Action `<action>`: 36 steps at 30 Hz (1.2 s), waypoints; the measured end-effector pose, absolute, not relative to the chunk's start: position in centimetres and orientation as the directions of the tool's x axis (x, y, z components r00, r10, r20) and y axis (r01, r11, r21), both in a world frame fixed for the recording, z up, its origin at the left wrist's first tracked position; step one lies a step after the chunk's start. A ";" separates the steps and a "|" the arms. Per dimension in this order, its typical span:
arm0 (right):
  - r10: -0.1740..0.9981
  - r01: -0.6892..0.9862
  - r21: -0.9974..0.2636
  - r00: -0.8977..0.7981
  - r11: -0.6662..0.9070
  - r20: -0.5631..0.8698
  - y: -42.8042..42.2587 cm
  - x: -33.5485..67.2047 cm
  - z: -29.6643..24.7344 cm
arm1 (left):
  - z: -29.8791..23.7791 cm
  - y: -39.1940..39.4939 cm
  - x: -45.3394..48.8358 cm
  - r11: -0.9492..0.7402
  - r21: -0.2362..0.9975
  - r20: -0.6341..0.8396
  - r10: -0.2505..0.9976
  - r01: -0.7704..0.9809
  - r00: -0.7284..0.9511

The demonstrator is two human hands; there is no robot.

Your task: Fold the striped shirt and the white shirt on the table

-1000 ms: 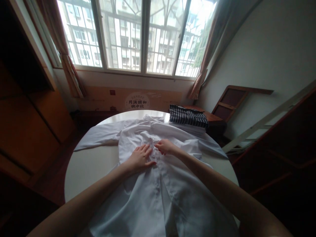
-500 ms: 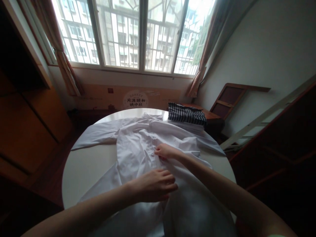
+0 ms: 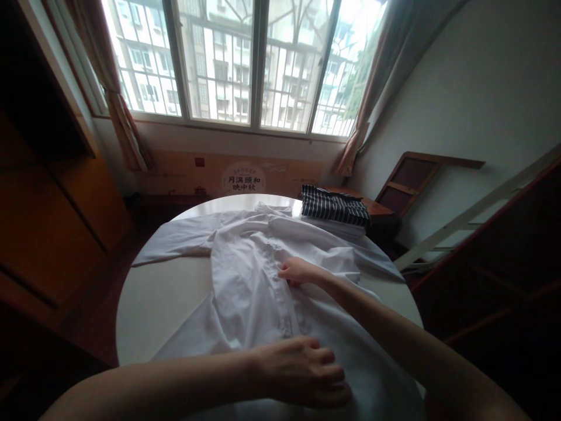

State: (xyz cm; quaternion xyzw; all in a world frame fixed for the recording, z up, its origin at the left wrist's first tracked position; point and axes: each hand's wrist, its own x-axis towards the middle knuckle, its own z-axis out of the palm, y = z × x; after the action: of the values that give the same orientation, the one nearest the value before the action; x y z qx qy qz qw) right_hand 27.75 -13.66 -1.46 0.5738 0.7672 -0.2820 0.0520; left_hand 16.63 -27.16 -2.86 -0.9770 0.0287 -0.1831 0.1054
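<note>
A long-sleeved white coat [image 3: 245,292] lies spread over the round table, its collar at the far side and its button front running toward me. My right hand [image 3: 300,271] pinches the front edge of the coat near its middle. Lower down, my left hand [image 3: 307,371] is curled over the same front edge, fingers bent into the cloth; its fingertips are hidden. Between both hands the front strip looks fairly straight, while creases spread through the cloth beside it.
The white round table [image 3: 175,298] fills the middle. A folded black-and-white striped cloth [image 3: 335,206] rests on folded white cloth [image 3: 339,228] at the table's far right. Behind stand a barred window [image 3: 219,70] and curtains; wooden cabinets [image 3: 74,199] are on the left.
My left hand has slid down and to the right along the coat's front, uncovering more of the strip. My right hand keeps its pinch in nearly the same place. The view has shifted slightly.
</note>
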 end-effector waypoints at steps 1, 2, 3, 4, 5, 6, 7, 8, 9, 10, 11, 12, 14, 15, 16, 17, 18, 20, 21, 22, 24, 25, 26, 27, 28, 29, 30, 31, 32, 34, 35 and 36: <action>0.857 0.912 -0.363 -0.335 0.191 -0.390 -13.7 27.7 -1.5 | -3.0 -27.3 16.9 -0.977 -0.209 0.353 -0.102 -0.027 0.930; 0.864 0.913 -0.354 -0.337 0.203 -0.374 -13.8 27.6 -1.5 | -3.1 -27.4 17.2 -0.979 -0.199 0.356 -0.106 -0.035 0.928; 0.868 0.914 -0.345 -0.340 0.214 -0.361 -13.9 27.6 -1.5 | -3.1 -27.5 17.4 -0.982 -0.187 0.362 -0.107 -0.040 0.926; 0.870 0.915 -0.336 -0.342 0.223 -0.354 -13.9 27.6 -1.4 | -3.0 -27.5 17.6 -0.984 -0.175 0.373 -0.104 -0.041 0.922; 0.871 0.918 -0.327 -0.340 0.225 -0.354 -13.9 27.6 -1.2 | -2.7 -27.5 17.7 -0.986 -0.164 0.386 -0.099 -0.037 0.917; 0.872 0.921 -0.321 -0.333 0.219 -0.358 -13.8 27.7 -0.9 | -2.3 -27.5 17.6 -0.987 -0.158 0.404 -0.095 -0.033 0.910; 0.874 0.924 -0.318 -0.325 0.212 -0.361 -13.6 27.8 -0.5 | -1.7 -27.5 17.5 -0.987 -0.157 0.422 -0.093 -0.028 0.902; 0.880 0.926 -0.319 -0.316 0.204 -0.355 -13.4 27.9 0.0 | -1.2 -27.4 17.3 -0.987 -0.159 0.442 -0.090 -0.021 0.893; 0.891 0.924 -0.325 -0.311 0.202 -0.332 -13.2 28.0 0.5 | -0.6 -27.3 17.0 -0.986 -0.164 0.461 -0.088 -0.013 0.883; 0.904 0.920 -0.333 -0.311 0.208 -0.293 -13.0 28.0 0.9 | -0.2 -27.3 16.7 -0.986 -0.166 0.479 -0.088 -0.008 0.874; 0.919 0.913 -0.340 -0.314 0.223 -0.240 -12.8 28.1 1.3 | 0.0 -27.2 16.4 -0.987 -0.162 0.490 -0.085 -0.005 0.868; 0.931 0.907 -0.341 -0.319 0.246 -0.177 -12.8 28.0 1.6 | 0.0 -27.1 16.2 -0.988 -0.153 0.492 -0.081 -0.006 0.867; 0.939 0.903 -0.319 -0.331 0.287 -0.092 -13.0 27.8 1.7 | -0.6 -26.9 15.8 -0.994 -0.107 0.454 -0.081 -0.036 0.887; 0.929 0.899 -0.314 -0.354 0.306 -0.108 -13.2 27.7 1.5 | -1.1 -26.7 15.7 -0.996 -0.063 0.423 -0.084 -0.064 0.902; 0.909 0.890 -0.327 -0.383 0.317 -0.162 -13.4 27.6 1.2 | -1.6 -26.5 15.5 -0.996 -0.002 0.395 -0.087 -0.094 0.914; 0.880 0.880 -0.355 -0.411 0.315 -0.238 -13.5 27.6 0.8 | -2.0 -26.2 15.3 -0.990 0.073 0.381 -0.083 -0.119 0.921; 0.848 0.869 -0.391 -0.433 0.303 -0.304 -13.5 27.7 0.5 | -2.2 -25.9 15.1 -0.979 0.156 0.389 -0.063 -0.133 0.919; 0.838 0.852 -0.444 -0.440 0.276 -0.323 -13.0 27.9 0.1 | -2.1 -24.6 14.5 -0.949 0.306 0.448 0.074 -0.075 0.891; 0.871 0.855 -0.440 -0.415 0.274 -0.264 -12.7 28.0 0.0 | -1.8 -23.7 14.2 -0.930 0.369 0.481 0.198 0.008 0.854; 0.913 0.869 -0.414 -0.369 0.272 -0.174 -12.2 28.1 0.0 | -1.4 -22.5 14.0 -0.898 0.424 0.507 0.346 0.122 0.789; 0.967 0.909 -0.337 -0.255 0.247 0.019 -11.3 27.8 0.1 | -0.8 -19.4 13.7 -0.744 0.544 0.508 0.660 0.388 0.553; 0.976 0.928 -0.306 -0.196 0.214 0.091 -10.9 27.4 0.1 | -0.7 -17.5 13.7 -0.637 0.610 0.480 0.770 0.470 0.420; 0.981 0.941 -0.289 -0.143 0.177 0.134 -10.5 27.0 -0.1 | -0.8 -15.6 13.7 -0.526 0.665 0.438 0.850 0.530 0.294; 0.983 0.948 -0.285 -0.103 0.143 0.152 -10.3 26.5 -0.4 | -1.1 -13.7 13.7 -0.420 0.701 0.394 0.902 0.576 0.178; 0.985 0.950 -0.287 -0.079 0.120 0.151 -10.1 26.0 -0.9 | -1.6 -11.9 13.8 -0.318 0.729 0.347 0.935 0.606 0.073; 0.988 0.951 -0.289 -0.072 0.110 0.139 -9.9 25.5 -1.4 | -2.2 -10.3 13.8 -0.226 0.751 0.284 0.959 0.621 0.004; 0.989 0.951 -0.291 -0.068 0.103 0.128 -9.8 25.2 -2.1 | -2.9 -9.1 13.8 -0.148 0.757 0.233 0.971 0.637 -0.051; 0.990 0.950 -0.296 -0.064 0.098 0.123 -9.7 25.0 -2.7 | -3.7 -8.2 13.8 -0.121 0.756 0.215 0.974 0.643 -0.070; 0.991 0.948 -0.305 -0.058 0.094 0.125 -9.6 24.9 -3.3 | -4.4 -7.7 13.7 -0.108 0.757 0.206 0.975 0.645 -0.079; 0.987 0.938 -0.333 -0.044 0.093 0.153 -9.5 25.1 -4.2 | -5.6 -7.3 13.6 -0.149 0.749 0.241 0.969 0.645 -0.055; 0.983 0.930 -0.354 -0.036 0.098 0.177 -9.4 25.4 -4.5 | -6.1 -7.4 13.6 -0.184 0.741 0.268 0.963 0.645 -0.033; 0.979 0.919 -0.378 -0.031 0.107 0.203 -9.3 25.7 -4.7 | -6.4 -7.5 13.6 -0.219 0.730 0.296 0.955 0.647 -0.010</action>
State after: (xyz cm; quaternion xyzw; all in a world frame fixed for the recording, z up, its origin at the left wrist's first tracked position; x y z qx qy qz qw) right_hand 25.67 -9.34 -4.74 0.6643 0.7144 -0.0712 -0.2082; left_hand 13.58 -7.52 -6.37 -0.6755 -0.5931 -0.3916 -0.1965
